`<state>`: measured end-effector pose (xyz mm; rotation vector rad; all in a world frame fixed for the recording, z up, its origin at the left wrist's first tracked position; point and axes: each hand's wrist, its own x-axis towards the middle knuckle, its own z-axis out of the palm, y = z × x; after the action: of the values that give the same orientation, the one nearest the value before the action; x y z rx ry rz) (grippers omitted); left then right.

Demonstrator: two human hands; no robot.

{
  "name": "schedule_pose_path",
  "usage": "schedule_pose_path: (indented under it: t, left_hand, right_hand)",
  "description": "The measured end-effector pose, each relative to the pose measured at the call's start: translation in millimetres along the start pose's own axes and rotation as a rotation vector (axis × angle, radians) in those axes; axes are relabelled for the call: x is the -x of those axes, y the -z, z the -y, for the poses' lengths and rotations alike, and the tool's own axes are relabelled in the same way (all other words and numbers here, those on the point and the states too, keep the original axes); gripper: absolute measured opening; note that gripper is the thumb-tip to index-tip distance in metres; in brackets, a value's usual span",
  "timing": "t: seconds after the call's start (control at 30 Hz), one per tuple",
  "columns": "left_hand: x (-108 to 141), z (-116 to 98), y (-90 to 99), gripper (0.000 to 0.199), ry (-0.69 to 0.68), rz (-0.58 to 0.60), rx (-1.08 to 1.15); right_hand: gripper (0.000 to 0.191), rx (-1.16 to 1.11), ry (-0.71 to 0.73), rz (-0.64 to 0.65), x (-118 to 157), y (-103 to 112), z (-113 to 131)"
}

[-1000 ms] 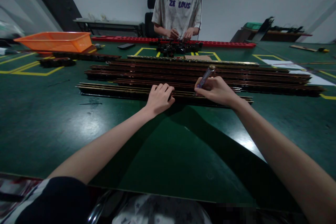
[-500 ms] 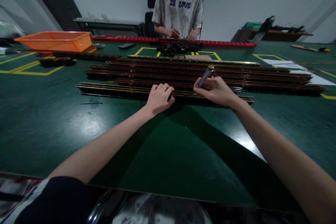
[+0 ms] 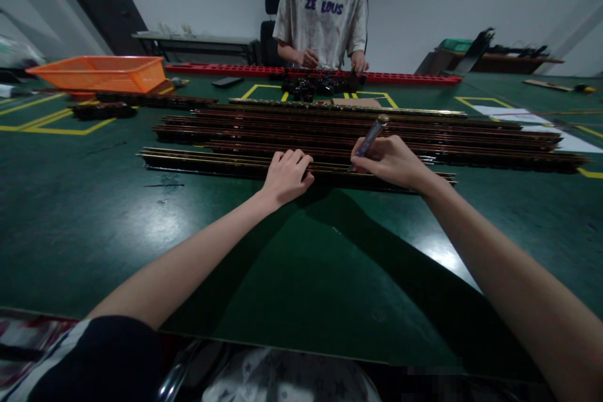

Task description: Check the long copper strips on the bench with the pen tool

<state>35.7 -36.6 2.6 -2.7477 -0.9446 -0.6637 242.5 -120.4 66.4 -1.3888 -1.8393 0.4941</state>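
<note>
Long dark strips with shiny edges (image 3: 207, 159) lie side by side across the green table (image 3: 292, 276), nearest to me. My left hand (image 3: 287, 174) rests over the middle of this front bundle, its fingers curled round the strips. To its right, my right hand (image 3: 389, 163) pinches a pen-like tool (image 3: 372, 136) with a pale, clear barrel. The tool leans to the right, and its lower tip is at the front strips. Behind lie further stacks of reddish-brown strips (image 3: 499, 138).
An orange basket (image 3: 106, 75) stands at the back left. Across the table a person (image 3: 323, 19) handles small dark parts (image 3: 313, 85) before a long red bar (image 3: 409, 79). White paper sheets (image 3: 509, 115) and yellow tape lines lie on the right.
My right hand has shifted slightly right along the front strips with the tool. My left hand has stayed in place. Across the table, one of the person's hands has moved right.
</note>
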Motion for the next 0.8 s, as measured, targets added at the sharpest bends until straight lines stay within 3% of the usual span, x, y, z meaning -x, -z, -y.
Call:
schedule_pose_path:
  t: [0.43, 0.8]
  left_hand:
    - [-0.3, -1.1, 0.7, 0.035, 0.002, -0.001, 0.002]
    - [-0.5, -1.0, 0.2, 0.040, -0.080, -0.002, 0.048]
  right_hand:
    - [0.017, -0.003, -0.007, -0.014, 1.1, 0.9, -1.2]
    - [0.014, -0.033, -0.029, -0.025, 2.0, -0.7, 0.2]
